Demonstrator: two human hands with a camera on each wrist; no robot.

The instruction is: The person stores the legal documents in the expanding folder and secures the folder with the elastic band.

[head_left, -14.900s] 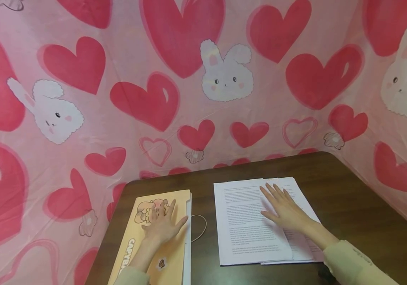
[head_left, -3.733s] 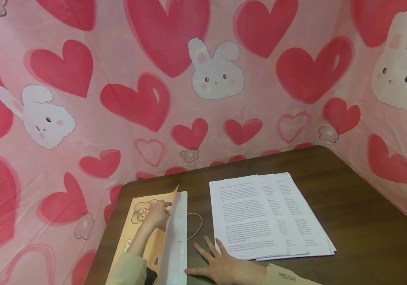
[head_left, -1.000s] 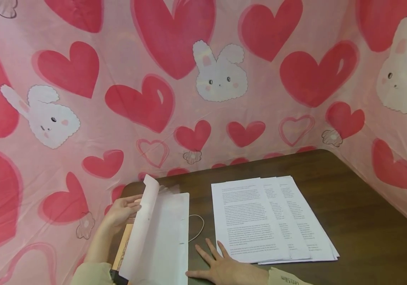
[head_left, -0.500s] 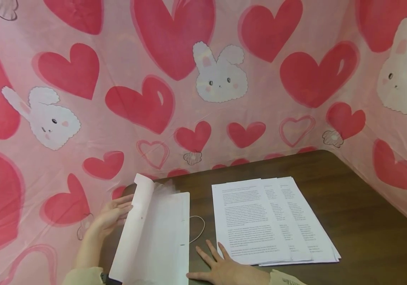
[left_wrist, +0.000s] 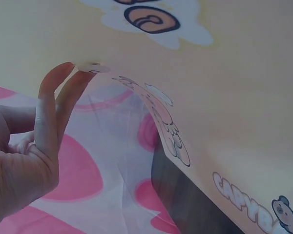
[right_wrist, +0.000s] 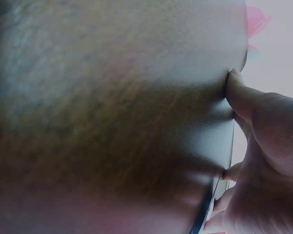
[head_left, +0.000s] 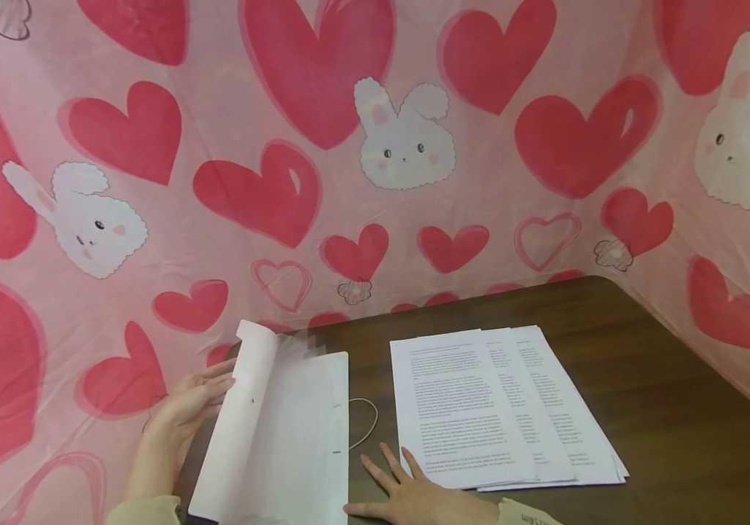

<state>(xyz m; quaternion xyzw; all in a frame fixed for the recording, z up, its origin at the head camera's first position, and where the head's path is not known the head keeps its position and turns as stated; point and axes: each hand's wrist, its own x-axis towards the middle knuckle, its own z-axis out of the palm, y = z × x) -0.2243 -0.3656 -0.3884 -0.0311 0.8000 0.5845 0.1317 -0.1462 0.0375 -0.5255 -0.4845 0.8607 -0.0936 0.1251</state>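
A file folder (head_left: 309, 437) lies at the left of the table, its pale inside showing. Its front cover (head_left: 233, 430) is lifted and leans left, curved along its length. My left hand (head_left: 191, 401) pinches the cover's free edge. In the left wrist view the cover's yellow outer face (left_wrist: 224, 97) shows capybara drawings, and the left hand's fingertips (left_wrist: 90, 75) meet it at a small round fastener. Fingers spread, my right hand (head_left: 414, 496) rests flat on the table, its thumb tip at the folder's right edge.
Overlapping printed sheets (head_left: 460, 408) lie just right of the folder, close to the right fingertips. A thin cord loop (head_left: 371, 423) sticks out from the folder's right edge. A pink heart-and-rabbit cloth (head_left: 407, 204) hangs behind the brown table (head_left: 637, 379).
Over the last second the cover has swung farther left with my left hand, baring more of the inside. Before that it was lying closed. The right hand has stayed put lately.
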